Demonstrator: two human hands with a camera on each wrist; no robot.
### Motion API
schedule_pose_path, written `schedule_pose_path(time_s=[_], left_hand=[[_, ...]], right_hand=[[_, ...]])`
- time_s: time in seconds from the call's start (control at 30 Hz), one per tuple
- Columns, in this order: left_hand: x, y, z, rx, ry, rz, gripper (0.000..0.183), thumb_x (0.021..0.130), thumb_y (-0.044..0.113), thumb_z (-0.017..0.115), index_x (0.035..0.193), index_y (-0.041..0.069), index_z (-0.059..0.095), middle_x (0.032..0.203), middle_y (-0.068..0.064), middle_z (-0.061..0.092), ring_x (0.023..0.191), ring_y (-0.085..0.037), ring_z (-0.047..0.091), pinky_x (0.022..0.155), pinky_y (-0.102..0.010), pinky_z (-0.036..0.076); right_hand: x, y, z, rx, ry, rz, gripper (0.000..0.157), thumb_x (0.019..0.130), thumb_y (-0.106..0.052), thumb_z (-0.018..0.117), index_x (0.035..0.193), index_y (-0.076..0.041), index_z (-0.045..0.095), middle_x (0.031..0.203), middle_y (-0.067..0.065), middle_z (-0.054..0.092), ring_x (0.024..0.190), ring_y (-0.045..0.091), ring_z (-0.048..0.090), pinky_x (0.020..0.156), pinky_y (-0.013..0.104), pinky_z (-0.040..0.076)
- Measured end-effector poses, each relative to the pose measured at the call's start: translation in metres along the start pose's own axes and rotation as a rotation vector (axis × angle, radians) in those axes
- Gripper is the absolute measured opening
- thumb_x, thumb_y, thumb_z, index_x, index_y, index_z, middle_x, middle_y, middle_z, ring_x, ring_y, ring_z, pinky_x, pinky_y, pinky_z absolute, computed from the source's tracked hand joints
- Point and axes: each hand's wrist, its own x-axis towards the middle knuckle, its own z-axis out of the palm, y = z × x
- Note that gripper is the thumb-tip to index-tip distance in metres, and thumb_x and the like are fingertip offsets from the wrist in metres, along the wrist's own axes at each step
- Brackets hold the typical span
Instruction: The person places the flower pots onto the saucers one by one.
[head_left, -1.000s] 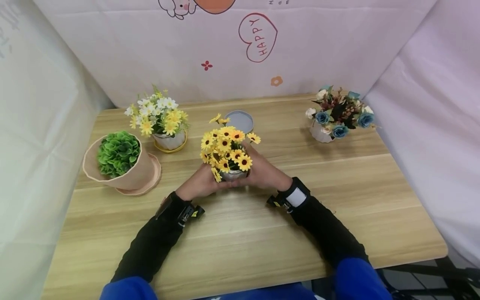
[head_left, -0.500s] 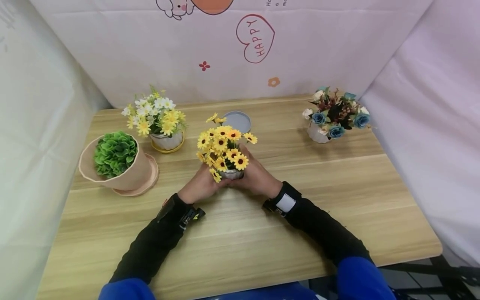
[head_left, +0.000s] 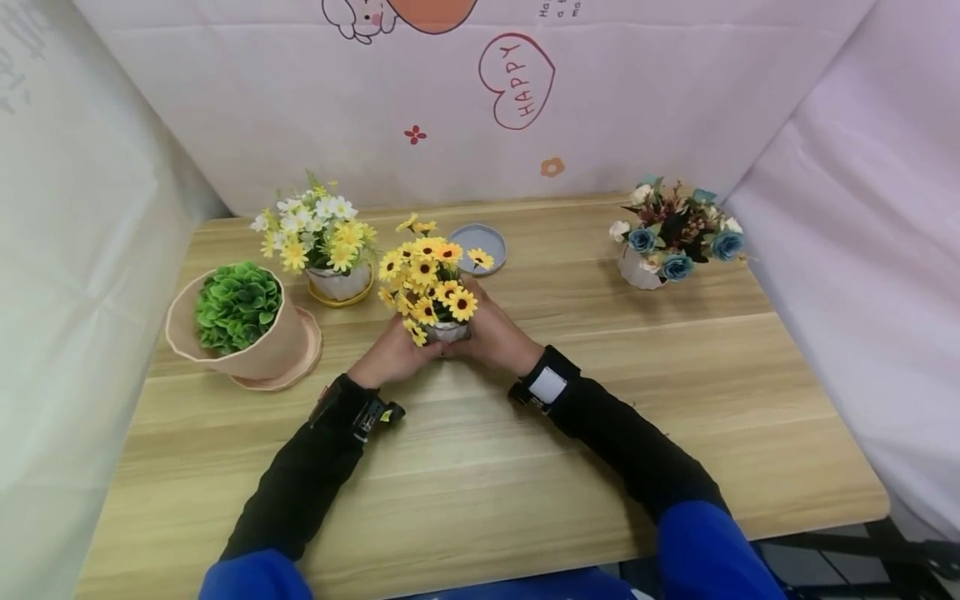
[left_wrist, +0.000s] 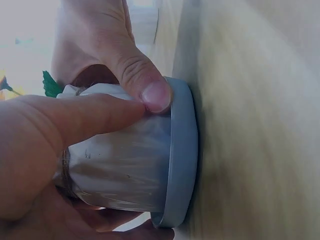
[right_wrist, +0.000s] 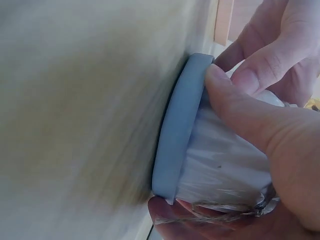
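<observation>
Both hands hold a small whitish pot of yellow artificial daisies near the table's middle. My left hand grips its left side, fingers curled round the pot. On the other side my right hand grips it in the same way. Both wrist views show the pot's base seated in a blue-grey saucer, close over the wood. The thumbs nearly meet at the saucer's rim, and fingers reach underneath its far edge. Twine hangs round the pot's neck. Leaves and flowers hide much of the pot from the head view.
A grey saucer lies just behind the daisies. To the left stand a pink pot with a green plant and a pot of white and yellow flowers. A pot of blue roses is at the back right of the table.
Both hands have moved the daisy pot a little to the left and away from the person. The grip stays, and the other pots have not moved.
</observation>
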Motion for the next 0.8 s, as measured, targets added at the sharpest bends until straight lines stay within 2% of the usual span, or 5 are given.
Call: schedule_pose_path(time_s=[0.27,0.43,0.53,0.67,0.8], left_hand=[[0.012,-0.008,-0.014,-0.062,0.018,-0.086,0.085,0.089,-0.001,0.074,0.162,0.003,0.031,0.162,-0.021,0.042,0.148,-0.036,0.043,0.131,-0.051,0.028],[0.019,-0.011,-0.022,-0.07,0.032,-0.141,0.088,0.09,0.004,0.074,0.165,0.003,0.026,0.164,-0.022,0.039,0.152,-0.037,0.04,0.132,-0.05,0.026],[0.024,-0.012,-0.026,-0.075,0.038,-0.181,0.089,0.092,0.008,0.073,0.166,0.004,0.023,0.166,-0.023,0.036,0.154,-0.038,0.037,0.132,-0.051,0.026],[0.035,-0.015,-0.028,-0.089,0.086,-0.203,0.087,0.094,0.01,0.072,0.166,0.007,0.023,0.168,-0.02,0.035,0.156,-0.036,0.035,0.133,-0.049,0.025],[0.045,-0.02,-0.031,-0.121,0.147,-0.205,0.079,0.095,0.009,0.071,0.164,0.009,0.032,0.165,-0.017,0.041,0.155,-0.033,0.038,0.132,-0.046,0.027]], right_hand=[[0.026,0.002,0.003,-0.01,0.001,-0.002,0.115,0.072,-0.009,0.097,0.166,-0.011,0.03,0.17,0.015,0.029,0.157,0.028,0.036,0.133,0.04,0.027],[0.039,0.002,0.004,-0.005,-0.009,0.019,0.114,0.077,-0.011,0.095,0.167,-0.012,0.025,0.171,0.015,0.025,0.158,0.026,0.034,0.133,0.038,0.026],[0.047,0.001,0.004,-0.013,-0.006,0.051,0.116,0.079,-0.01,0.094,0.167,-0.009,0.018,0.172,0.016,0.026,0.158,0.028,0.034,0.133,0.039,0.027],[0.059,0.002,0.004,-0.033,0.013,0.081,0.117,0.078,-0.009,0.094,0.167,-0.006,0.017,0.171,0.018,0.027,0.157,0.03,0.035,0.133,0.04,0.028],[0.07,0.005,0.006,-0.04,0.041,0.066,0.113,0.077,-0.011,0.095,0.166,-0.009,0.026,0.17,0.017,0.028,0.157,0.029,0.036,0.134,0.039,0.026]])
